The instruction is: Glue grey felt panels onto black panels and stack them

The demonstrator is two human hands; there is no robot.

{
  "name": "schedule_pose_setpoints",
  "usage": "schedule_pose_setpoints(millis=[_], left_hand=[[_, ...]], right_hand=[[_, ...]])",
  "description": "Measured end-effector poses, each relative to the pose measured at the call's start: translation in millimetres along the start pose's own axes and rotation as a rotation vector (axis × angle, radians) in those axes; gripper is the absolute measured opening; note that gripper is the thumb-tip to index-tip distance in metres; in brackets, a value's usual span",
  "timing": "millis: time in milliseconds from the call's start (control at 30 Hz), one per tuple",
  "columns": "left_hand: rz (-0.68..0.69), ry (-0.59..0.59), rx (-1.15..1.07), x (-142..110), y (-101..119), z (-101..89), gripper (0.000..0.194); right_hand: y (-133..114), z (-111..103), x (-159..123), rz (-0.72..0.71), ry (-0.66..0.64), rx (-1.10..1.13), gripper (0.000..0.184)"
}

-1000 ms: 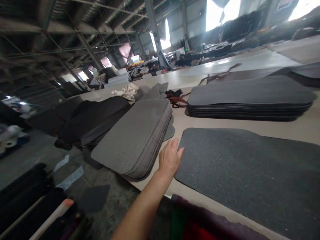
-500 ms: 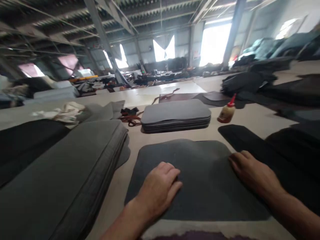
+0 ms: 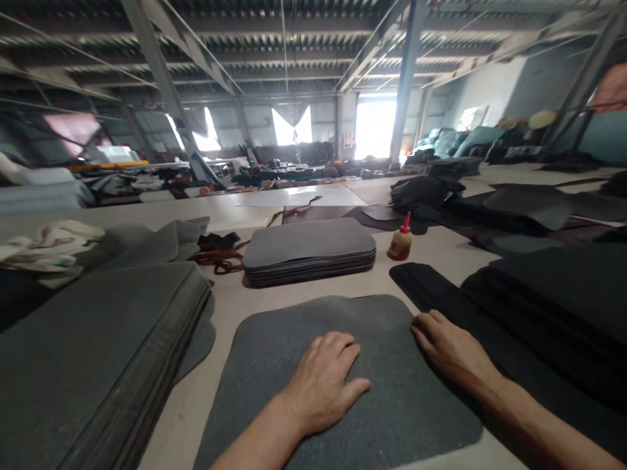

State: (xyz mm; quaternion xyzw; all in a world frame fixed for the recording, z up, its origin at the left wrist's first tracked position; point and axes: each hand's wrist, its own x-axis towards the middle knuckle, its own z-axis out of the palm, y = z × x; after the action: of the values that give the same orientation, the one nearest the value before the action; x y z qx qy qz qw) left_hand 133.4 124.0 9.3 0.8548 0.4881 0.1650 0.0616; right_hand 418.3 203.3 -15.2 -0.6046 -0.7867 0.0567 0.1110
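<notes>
A dark grey felt mat [image 3: 274,352] with rounded corners lies flat on the table in front of me. My left hand [image 3: 326,382] rests palm down on its middle, fingers stretched out and holding nothing. At the mat's right edge lies my right hand [image 3: 450,349], fingers flat on the felt and open. A stack of lighter grey mats [image 3: 308,251] sits just beyond the mat.
A thick pile of grey mats [image 3: 98,352] fills the left side. Black mats [image 3: 539,294] are piled at the right. A small glue bottle with a red cap [image 3: 400,241] stands behind the mat. Cloth and straps [image 3: 215,251] lie further back on the beige table [image 3: 230,303].
The view swung right from the left pile to the single mat. My left hand moved from the mat's corner onto its middle, and my right hand came in at its right edge.
</notes>
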Motion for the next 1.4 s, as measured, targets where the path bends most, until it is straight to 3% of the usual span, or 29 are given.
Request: schedule_pose_setpoints(millis=[133,300,433,633,1000,1400], left_hand=[[-0.136,-0.015,-0.025,-2,-1,4.8,0.061],[-0.203,-0.085,-0.001,0,-2,6.6,0.076],[-0.300,-0.091,0.047,3,-5,7.6,0.085],[-0.483,-0.030,0.163,6,-11,6.9,0.081],[-0.548,0.020,0.255,6,-20,6.9,0.075],[-0.554,0.004,0.303,5,-18,7.8,0.073]], right_hand=[[11,-17,15,-0.019,0.028,0.074,0.030],[9,-39,56,-0.063,0.024,0.221,0.029],[11,-33,94,-0.087,-0.064,0.314,0.026],[13,-14,129,-0.088,-0.199,0.391,0.023],[14,-17,142,-0.052,-0.378,0.534,0.021],[15,-20,148,-0.054,-0.449,0.530,0.024]])
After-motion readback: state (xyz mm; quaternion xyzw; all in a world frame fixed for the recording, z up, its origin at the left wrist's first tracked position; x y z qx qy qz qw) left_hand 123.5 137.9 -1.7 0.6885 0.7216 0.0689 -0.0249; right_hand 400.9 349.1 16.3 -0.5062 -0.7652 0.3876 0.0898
